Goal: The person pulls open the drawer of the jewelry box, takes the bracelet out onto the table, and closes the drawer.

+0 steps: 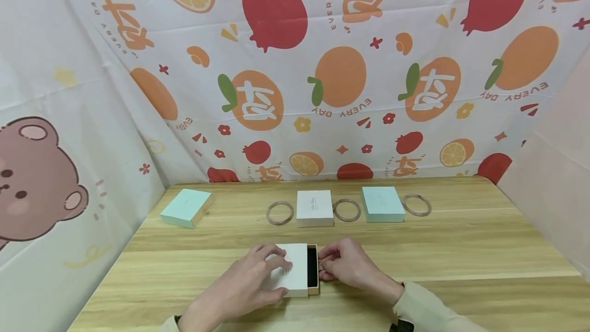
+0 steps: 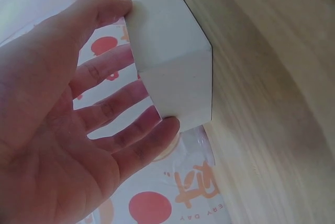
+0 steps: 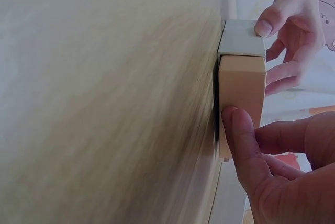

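Note:
A white slide-out box (image 1: 295, 275) lies on the table at front centre. Its tan inner tray (image 1: 313, 291), lined in black, sticks out partway on the right. My left hand (image 1: 251, 283) grips the white sleeve, thumb along the near edge and fingers spread over the top. In the left wrist view the fingertips touch the white sleeve's (image 2: 170, 41) edges. My right hand (image 1: 348, 265) is at the tray's outer end with bent fingers. In the right wrist view its thumb and a fingertip meet against the tan end face (image 3: 243, 85); whether they pinch a small tab is hidden.
Along the back stand a mint box (image 1: 186, 206) at left, a white box (image 1: 315, 208) and another mint box (image 1: 382, 204). Grey bangles lie beside them: one ring (image 1: 279, 223), a second ring (image 1: 346, 219) and a third ring (image 1: 417, 213). A fruit-print curtain (image 1: 295, 91) hangs behind.

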Available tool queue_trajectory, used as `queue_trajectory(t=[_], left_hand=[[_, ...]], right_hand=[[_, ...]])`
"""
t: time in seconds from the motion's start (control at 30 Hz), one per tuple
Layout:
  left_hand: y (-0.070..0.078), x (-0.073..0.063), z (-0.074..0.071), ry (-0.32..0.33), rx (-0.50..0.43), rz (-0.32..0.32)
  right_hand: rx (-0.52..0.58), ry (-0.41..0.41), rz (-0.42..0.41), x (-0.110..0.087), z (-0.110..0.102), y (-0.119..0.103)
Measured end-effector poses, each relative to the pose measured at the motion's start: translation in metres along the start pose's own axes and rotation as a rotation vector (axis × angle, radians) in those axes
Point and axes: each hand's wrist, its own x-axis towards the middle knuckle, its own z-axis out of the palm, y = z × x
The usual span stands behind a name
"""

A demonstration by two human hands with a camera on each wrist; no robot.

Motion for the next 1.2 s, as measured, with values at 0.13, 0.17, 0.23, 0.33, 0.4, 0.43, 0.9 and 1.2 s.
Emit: queue_trajectory(t=[0.13,0.17,0.23,0.33,0.4,0.43,0.9,1.2], left_hand=[[-0.0001,0.0007,0.0002,0.004,0.004,0.001],[-0.0001,0.0008,0.0001,0.003,0.005,0.0],[-0.0001,0.0009,-0.0002,0.001,0.005,-0.004],[-0.0004,0.0006,-0.0005,0.002,0.003,-0.002],[-0.0007,0.0006,-0.0005,0.005,0.001,0.003],[-0.0008,0.0007,-0.0006,0.006,0.003,0.005],[-0.0014,0.0009,0.0006,0.004,-0.005,0.008],[-0.0011,-0.0001,0.0007,0.008,0.012,0.01]], right_hand=[[0.007,0.004,-0.001,0.0009,0.0002,0.0006],[0.008,0.003,-0.002,0.0013,0.0003,0.0008],[0.007,0.001,-0.009,0.0018,0.0004,0.0011],[0.01,-0.001,-0.013,0.0023,0.0003,0.0014],[0.013,-0.003,-0.016,0.0024,-0.0001,0.0015],[0.014,-0.004,-0.016,0.0024,-0.0003,0.0015],[0.051,-0.03,-0.006,0.003,0.0029,0.001],[0.079,-0.042,0.012,0.0024,0.0061,-0.001]])
